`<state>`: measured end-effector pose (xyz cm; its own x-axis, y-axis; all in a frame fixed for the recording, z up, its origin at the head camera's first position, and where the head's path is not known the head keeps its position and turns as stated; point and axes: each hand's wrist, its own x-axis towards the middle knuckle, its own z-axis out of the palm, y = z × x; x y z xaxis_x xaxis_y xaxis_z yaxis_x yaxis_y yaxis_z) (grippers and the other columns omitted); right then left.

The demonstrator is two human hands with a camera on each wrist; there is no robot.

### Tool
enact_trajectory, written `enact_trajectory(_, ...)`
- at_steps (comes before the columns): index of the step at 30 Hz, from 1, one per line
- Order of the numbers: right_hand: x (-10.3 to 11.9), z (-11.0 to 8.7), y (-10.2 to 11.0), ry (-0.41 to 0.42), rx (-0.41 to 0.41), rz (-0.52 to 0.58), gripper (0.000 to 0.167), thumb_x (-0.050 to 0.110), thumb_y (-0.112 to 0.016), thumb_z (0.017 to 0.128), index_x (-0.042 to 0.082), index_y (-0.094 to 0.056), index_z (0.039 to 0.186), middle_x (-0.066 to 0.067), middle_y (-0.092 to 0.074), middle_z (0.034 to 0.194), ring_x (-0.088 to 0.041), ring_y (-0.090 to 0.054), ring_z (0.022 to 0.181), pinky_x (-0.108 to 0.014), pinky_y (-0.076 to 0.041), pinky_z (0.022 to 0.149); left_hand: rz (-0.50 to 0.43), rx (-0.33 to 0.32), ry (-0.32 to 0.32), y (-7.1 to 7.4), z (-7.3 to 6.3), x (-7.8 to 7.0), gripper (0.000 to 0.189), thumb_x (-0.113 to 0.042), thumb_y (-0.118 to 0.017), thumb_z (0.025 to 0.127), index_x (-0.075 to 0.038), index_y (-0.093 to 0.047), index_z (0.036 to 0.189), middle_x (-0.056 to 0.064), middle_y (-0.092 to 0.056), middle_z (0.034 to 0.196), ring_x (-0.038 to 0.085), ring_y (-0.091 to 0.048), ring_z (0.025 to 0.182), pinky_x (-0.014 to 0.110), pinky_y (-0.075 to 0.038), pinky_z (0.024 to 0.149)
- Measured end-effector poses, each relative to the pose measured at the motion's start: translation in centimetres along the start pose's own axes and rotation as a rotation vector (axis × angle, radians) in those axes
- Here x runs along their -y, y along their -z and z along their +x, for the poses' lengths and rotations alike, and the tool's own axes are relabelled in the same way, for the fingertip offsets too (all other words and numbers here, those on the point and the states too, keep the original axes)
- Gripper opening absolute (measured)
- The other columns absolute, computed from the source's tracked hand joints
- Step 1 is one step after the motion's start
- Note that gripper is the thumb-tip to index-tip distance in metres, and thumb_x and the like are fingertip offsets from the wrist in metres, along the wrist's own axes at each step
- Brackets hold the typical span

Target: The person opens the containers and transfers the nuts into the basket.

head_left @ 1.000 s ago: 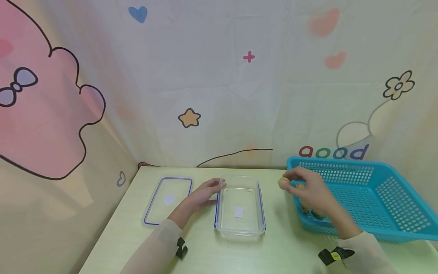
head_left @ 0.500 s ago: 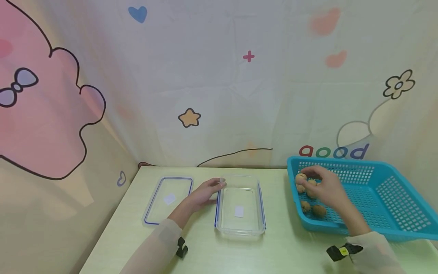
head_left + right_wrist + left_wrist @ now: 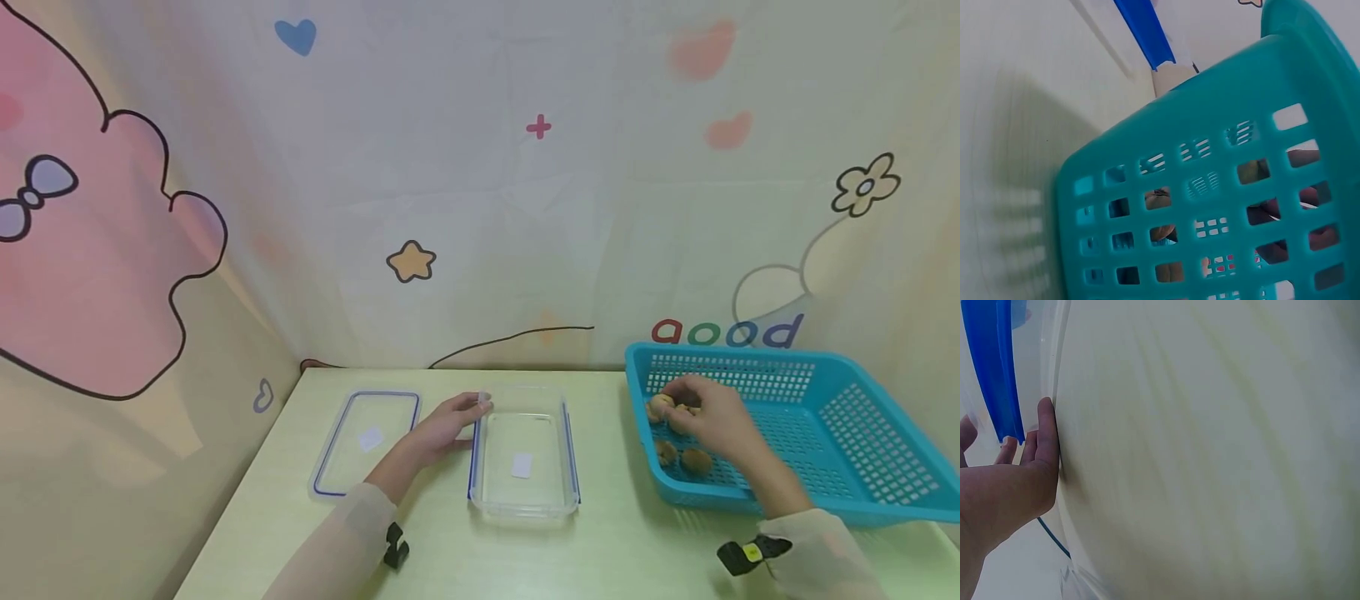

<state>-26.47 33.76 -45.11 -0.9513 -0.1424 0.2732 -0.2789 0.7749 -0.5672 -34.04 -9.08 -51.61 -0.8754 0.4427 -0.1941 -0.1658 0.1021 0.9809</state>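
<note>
A clear food container (image 3: 525, 510) with blue side clips stands mid-table, a pale label visible in it. At its left side my left hand (image 3: 442, 427) rests against the wall, and the left wrist view shows fingers (image 3: 1047, 428) stretched beside the blue clip (image 3: 999, 369). Inside the blue basket (image 3: 795, 433) on the right, my right hand (image 3: 716, 417) pinches a walnut (image 3: 662, 406) between thumb and fingertips. Other walnuts (image 3: 696, 461) lie at the basket's left end, partly hidden by the hand. In the right wrist view, the basket wall (image 3: 1210, 162) hides most of that hand.
The container's lid (image 3: 367, 442), clear with a blue seal, lies flat on the table to the left. A patterned curtain (image 3: 480, 208) hangs behind the table (image 3: 420, 550). The basket's rim stands above the tabletop on the right.
My right hand has moved right and down from the basket's left rim into the basket, carrying the walnut with it. The left hand and container have stayed in place.
</note>
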Motion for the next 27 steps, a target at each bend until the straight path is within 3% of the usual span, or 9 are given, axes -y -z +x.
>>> enact_trajectory(13, 0.0, 0.13, -0.42, 0.033, 0.046, 0.01, 0.023, 0.024, -0.075, 0.102, 0.005, -0.072, 0.114, -0.01, -0.074, 0.107, -0.041, -0.071, 0.108, -0.061, -0.06, 0.09, 0.006, -0.006, 0.003, 0.05, -0.38, -0.27, 0.061, -0.039, -0.061, 0.109, -0.005, -0.045, 0.157, 0.014, -0.047, 0.161, 0.038, -0.032, 0.155, 0.059, -0.045, 0.116)
enact_trajectory(27, 0.18, 0.21, -0.57, 0.01, 0.055, 0.017, 0.027, 0.025, -0.075, 0.102, 0.003, -0.071, 0.116, -0.012, -0.074, 0.109, -0.044, -0.07, 0.111, -0.064, -0.058, 0.094, 0.006, 0.001, 0.013, 0.02, -0.31, -0.18, 0.059, -0.038, -0.059, 0.11, -0.006, -0.044, 0.157, 0.013, -0.046, 0.161, 0.038, -0.031, 0.155, 0.059, -0.043, 0.117)
